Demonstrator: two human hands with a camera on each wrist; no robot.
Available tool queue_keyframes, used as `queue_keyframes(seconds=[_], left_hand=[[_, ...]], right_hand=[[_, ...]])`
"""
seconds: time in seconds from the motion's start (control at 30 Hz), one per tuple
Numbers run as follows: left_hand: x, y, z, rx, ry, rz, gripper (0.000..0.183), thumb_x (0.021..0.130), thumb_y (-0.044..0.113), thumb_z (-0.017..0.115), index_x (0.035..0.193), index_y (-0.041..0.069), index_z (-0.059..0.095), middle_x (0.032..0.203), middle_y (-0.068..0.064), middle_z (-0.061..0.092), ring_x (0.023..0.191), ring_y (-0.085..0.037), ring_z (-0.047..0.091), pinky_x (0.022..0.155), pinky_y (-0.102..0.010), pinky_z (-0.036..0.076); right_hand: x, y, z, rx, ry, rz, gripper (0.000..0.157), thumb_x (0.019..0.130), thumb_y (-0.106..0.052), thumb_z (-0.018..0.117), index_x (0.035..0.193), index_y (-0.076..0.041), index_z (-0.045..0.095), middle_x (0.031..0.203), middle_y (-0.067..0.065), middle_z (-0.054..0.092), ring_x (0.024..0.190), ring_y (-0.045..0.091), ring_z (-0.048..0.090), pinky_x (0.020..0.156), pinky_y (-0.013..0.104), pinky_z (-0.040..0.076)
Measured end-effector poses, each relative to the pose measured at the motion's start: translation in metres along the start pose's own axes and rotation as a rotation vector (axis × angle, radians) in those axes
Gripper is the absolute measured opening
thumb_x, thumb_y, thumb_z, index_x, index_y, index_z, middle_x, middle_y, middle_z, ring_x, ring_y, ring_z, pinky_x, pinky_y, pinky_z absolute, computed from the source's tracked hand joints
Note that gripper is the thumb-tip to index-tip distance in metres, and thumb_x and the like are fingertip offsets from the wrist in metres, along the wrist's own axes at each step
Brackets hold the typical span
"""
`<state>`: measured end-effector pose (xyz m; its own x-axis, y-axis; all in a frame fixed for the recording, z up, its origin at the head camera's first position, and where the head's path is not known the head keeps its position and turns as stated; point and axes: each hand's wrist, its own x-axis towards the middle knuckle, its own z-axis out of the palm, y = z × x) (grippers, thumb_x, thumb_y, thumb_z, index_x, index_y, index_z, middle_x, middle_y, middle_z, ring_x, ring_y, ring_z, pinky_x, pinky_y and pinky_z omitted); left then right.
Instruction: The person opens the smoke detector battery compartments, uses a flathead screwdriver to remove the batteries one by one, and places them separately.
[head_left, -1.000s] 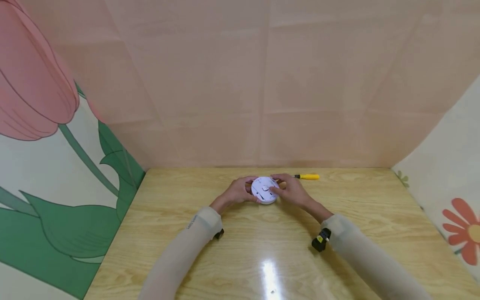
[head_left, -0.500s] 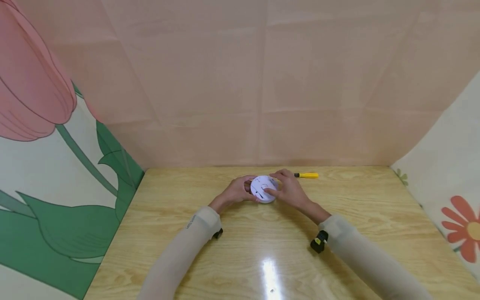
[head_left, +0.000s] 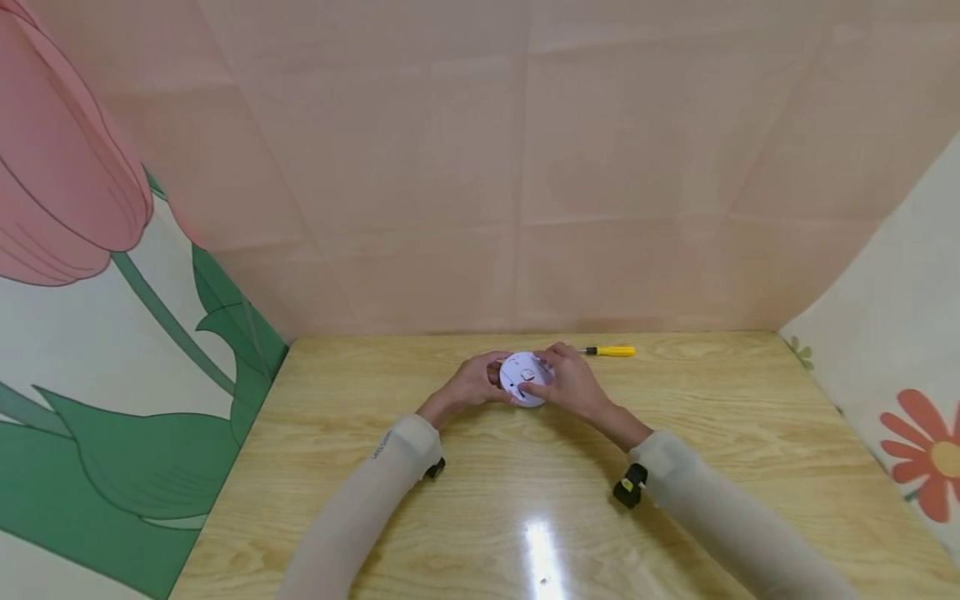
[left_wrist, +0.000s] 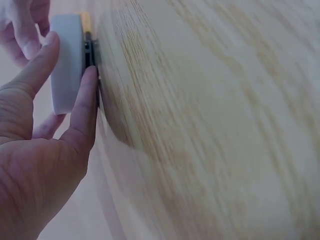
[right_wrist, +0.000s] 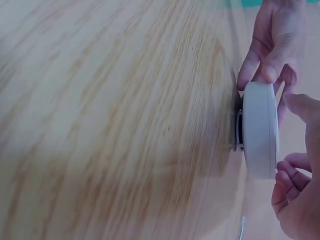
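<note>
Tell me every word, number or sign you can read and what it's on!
None can be read.
Long beige fabric left sleeve: small dark lettering, too small and blurred.
Round white plastic-looking disc: tiny dark marks; can't tell if they're letters.
Small black boxy right-wrist device: yellow patch, nothing legible.

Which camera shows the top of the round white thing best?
The head view. There the round white thing shows its marked top face, though the right hand covers some. Both wrist views show it edge-on, mainly its plain pale side; in the left wrist view, fingers hide part.
</note>
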<state>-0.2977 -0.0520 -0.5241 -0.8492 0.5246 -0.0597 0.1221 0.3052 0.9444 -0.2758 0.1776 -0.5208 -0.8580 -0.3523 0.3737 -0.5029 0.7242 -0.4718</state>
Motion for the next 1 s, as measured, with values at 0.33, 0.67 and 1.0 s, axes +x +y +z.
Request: queue_keyframes(seconds=[0.33, 0.67, 1.0], left_hand=[[-0.002, 0.003, -0.001, -0.005, -0.013, -0.004, 0.081, 0.084, -0.002, 0.088, 0.154, 0.003, 0.05, 0.126, -0.016, 0.073, 0.108, -0.022, 0.072, 0.087, -0.027, 0.059], [0.001, -0.001, 0.0, 0.006, 0.001, -0.003, 0.078, 0.083, -0.002, 0.089, 0.152, 0.005, 0.053, 0.125, -0.015, 0.074, 0.109, -0.022, 0.073, 0.088, -0.027, 0.06], [0.001, -0.001, 0.0, -0.014, -0.002, 0.006, 0.077, 0.082, -0.003, 0.089, 0.151, 0.005, 0.055, 0.124, -0.016, 0.074, 0.106, -0.021, 0.074, 0.085, -0.026, 0.06]], right_hand=[[0.002, -0.007, 0.005, -0.033, -0.002, 0.029, 0.07, 0.078, -0.039, 0.096, 0.121, 0.011, 0.073, 0.106, 0.019, 0.064, 0.092, 0.028, 0.059, 0.078, 0.042, 0.054], [0.004, -0.011, 0.007, -0.08, 0.006, 0.052, 0.07, 0.076, -0.039, 0.096, 0.118, 0.012, 0.074, 0.105, 0.021, 0.066, 0.093, 0.031, 0.062, 0.083, 0.047, 0.058], [0.005, -0.013, 0.008, -0.097, 0.049, 0.043, 0.067, 0.073, -0.038, 0.095, 0.113, 0.013, 0.074, 0.102, 0.024, 0.069, 0.088, 0.034, 0.067, 0.078, 0.049, 0.061]])
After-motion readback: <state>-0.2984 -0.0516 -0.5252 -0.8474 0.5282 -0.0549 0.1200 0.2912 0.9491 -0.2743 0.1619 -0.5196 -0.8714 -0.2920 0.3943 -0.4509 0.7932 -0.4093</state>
